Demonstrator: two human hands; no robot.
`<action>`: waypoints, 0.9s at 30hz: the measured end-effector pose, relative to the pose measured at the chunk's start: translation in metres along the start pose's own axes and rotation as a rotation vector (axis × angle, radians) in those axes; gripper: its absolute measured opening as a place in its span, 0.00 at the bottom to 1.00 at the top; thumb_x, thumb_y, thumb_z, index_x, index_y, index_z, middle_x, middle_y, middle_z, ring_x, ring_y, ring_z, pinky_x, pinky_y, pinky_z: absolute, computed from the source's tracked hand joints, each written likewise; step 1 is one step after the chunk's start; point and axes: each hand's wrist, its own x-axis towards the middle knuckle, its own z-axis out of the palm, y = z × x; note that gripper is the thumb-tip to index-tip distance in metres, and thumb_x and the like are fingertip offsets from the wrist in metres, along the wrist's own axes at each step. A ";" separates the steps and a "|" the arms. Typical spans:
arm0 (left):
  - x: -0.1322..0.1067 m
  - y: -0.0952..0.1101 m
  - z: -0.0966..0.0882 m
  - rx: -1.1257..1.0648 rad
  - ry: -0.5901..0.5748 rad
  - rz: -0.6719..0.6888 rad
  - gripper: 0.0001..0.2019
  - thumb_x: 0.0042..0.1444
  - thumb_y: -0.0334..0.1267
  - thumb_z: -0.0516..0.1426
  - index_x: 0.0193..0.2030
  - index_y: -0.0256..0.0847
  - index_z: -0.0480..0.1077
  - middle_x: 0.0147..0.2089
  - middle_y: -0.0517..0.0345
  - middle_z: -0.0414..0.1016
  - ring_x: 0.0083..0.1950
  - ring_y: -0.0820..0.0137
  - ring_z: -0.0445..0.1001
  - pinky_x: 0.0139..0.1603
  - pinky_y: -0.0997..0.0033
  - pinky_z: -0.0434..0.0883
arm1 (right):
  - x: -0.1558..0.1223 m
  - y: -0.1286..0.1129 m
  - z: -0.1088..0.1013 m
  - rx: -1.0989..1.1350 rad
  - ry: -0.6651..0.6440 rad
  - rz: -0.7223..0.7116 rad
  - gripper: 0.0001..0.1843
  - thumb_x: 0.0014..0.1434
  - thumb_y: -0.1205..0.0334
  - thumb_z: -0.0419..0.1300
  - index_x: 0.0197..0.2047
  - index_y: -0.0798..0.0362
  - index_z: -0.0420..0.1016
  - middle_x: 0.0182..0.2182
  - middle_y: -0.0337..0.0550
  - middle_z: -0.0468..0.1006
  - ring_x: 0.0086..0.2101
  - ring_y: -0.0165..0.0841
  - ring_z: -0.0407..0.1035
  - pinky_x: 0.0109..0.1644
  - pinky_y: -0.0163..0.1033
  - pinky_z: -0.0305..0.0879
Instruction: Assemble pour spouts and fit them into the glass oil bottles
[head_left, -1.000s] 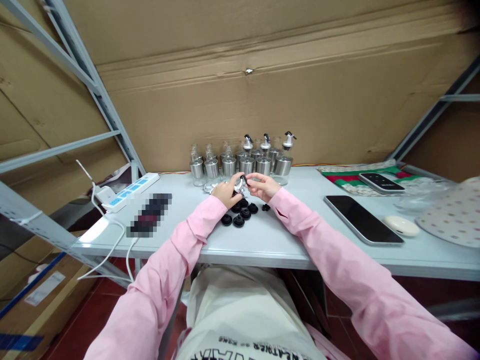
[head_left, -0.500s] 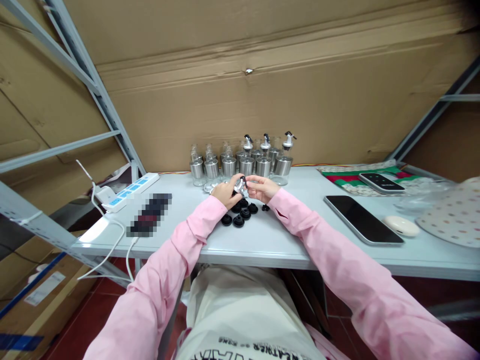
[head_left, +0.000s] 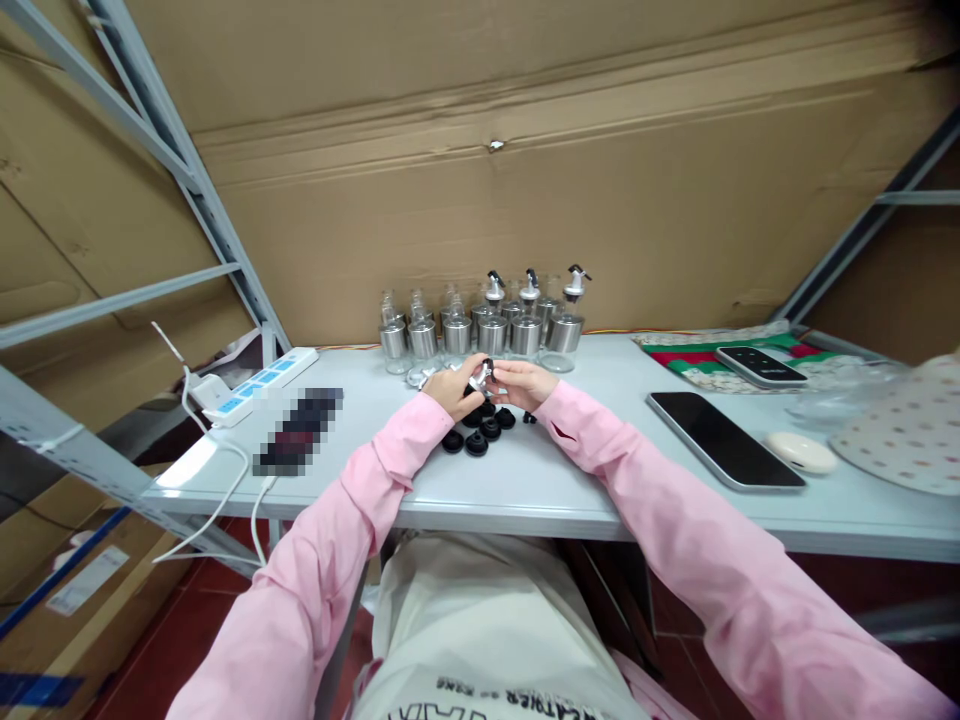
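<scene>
Between my two hands is a silver pour spout (head_left: 480, 378) with a black lever at its top. My left hand (head_left: 453, 388) is closed around the spout's body from the left. From the right, the fingertips of my right hand (head_left: 525, 378) pinch the black lever. Just below lie several black ribbed stoppers (head_left: 477, 443) on the table, with a few tiny black pieces (head_left: 529, 417) to their right. Part of a clear plastic and silver pile (head_left: 417, 376) shows beyond my left hand, mostly covered by it.
Several glass bottles with steel bands (head_left: 456, 330) stand in rows behind my hands; three carry pour spouts. A power strip (head_left: 262, 385) and a blurred-out item (head_left: 300, 430) lie left. A large phone (head_left: 724, 440), a white oval case (head_left: 801, 452) and a keypad device (head_left: 761, 366) lie right.
The black lever on the spout sits slightly lower and more tilted to the right. My right hand's fingers have curled in closer to it. The other things stay in place.
</scene>
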 end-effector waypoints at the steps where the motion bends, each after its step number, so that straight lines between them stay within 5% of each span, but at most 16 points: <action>1: 0.000 0.000 0.000 0.001 0.001 -0.001 0.28 0.51 0.36 0.50 0.61 0.40 0.54 0.41 0.52 0.76 0.41 0.60 0.76 0.43 0.65 0.69 | 0.000 0.000 0.000 -0.004 0.001 -0.003 0.15 0.44 0.60 0.67 0.35 0.58 0.74 0.24 0.37 0.66 0.27 0.25 0.60 0.31 0.34 0.60; 27: 0.000 -0.003 0.002 -0.059 0.087 0.045 0.28 0.50 0.37 0.50 0.61 0.43 0.56 0.40 0.55 0.76 0.39 0.61 0.75 0.41 0.67 0.69 | -0.001 -0.003 0.001 0.125 0.104 0.050 0.10 0.44 0.69 0.68 0.33 0.58 0.75 0.23 0.39 0.75 0.23 0.23 0.68 0.31 0.32 0.68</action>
